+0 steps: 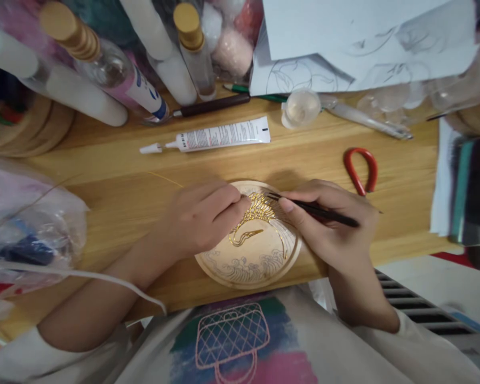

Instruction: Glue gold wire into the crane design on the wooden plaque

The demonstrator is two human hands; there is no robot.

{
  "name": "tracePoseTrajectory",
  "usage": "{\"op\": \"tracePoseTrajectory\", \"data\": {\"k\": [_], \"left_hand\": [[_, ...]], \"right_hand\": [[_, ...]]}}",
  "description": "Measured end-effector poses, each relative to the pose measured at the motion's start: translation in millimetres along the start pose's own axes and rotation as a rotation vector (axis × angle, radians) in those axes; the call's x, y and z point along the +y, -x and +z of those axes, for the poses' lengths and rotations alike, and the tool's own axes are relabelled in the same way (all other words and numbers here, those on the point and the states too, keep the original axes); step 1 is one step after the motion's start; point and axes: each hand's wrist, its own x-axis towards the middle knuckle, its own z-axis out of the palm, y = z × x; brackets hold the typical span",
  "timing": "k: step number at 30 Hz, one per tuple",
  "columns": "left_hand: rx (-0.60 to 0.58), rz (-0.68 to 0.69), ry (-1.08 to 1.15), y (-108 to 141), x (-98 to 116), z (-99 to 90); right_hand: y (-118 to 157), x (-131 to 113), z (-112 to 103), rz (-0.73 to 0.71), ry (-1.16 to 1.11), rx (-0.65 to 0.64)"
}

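Observation:
A round wooden plaque [224, 261] lies near the table's front edge, with a gold wire crane [260, 208] on its upper half and pencilled waves below. My left hand [204, 216] is over the plaque's left side, thumb and forefinger pinched at the crane's gold work; a thin gold wire [164, 177] sticks out behind it. What those fingertips hold is hidden. My right hand [328, 218] is closed on dark tweezers [324, 210], whose tips touch or hover just over the crane's upper right feathers.
Behind the plaque lie a white glue tube [224, 135], a dark-handled tool [216, 105] and a small clear cup [301, 108]. Red-handled scissors or pliers [360, 169] lie right. Bottles [132, 88] and drawings [368, 48] line the back; a plastic bag [36, 213] is left.

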Motion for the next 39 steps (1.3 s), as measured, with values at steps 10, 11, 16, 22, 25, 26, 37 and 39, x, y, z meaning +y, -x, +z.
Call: {"op": "tracePoseTrajectory", "data": {"k": [10,11,16,22,25,26,37,39], "left_hand": [[-0.010,0.156,-0.133,-2.3,-2.6,-1.8],[-0.010,0.150,-0.129,-2.2,-2.3,-1.8],[-0.032,0.087,-0.095,-1.9,-0.6,-1.8],[-0.027,0.112,-0.124,-2.3,-0.8,-1.2],[-0.012,0.136,-0.104,-3.3,-1.0,-1.5],[-0.010,0.135,-0.090,-3.7,-1.1,-1.7],[-0.025,0.265,-0.257,-5.3,0.0,-3.5],[-0.046,0.257,-0.260,-4.5,1.7,-3.8]], "right_hand": [[-0.7,-0.1,-0.7,-0.010,0.026,-0.016],[-0.9,0.0,-0.7,-0.013,0.027,-0.018],[-1.9,0.5,-0.6,-0.028,0.041,-0.034],[-1.9,0.3,-0.3,-0.031,0.049,-0.044],[-2.1,0.3,0.0,-0.041,0.039,-0.047],[-2.3,0.3,0.0,-0.040,0.037,-0.047],[-0.4,0.8,0.7,-0.044,0.057,-0.066],[0.0,1.0,0.9,-0.053,0.057,-0.059]]}}
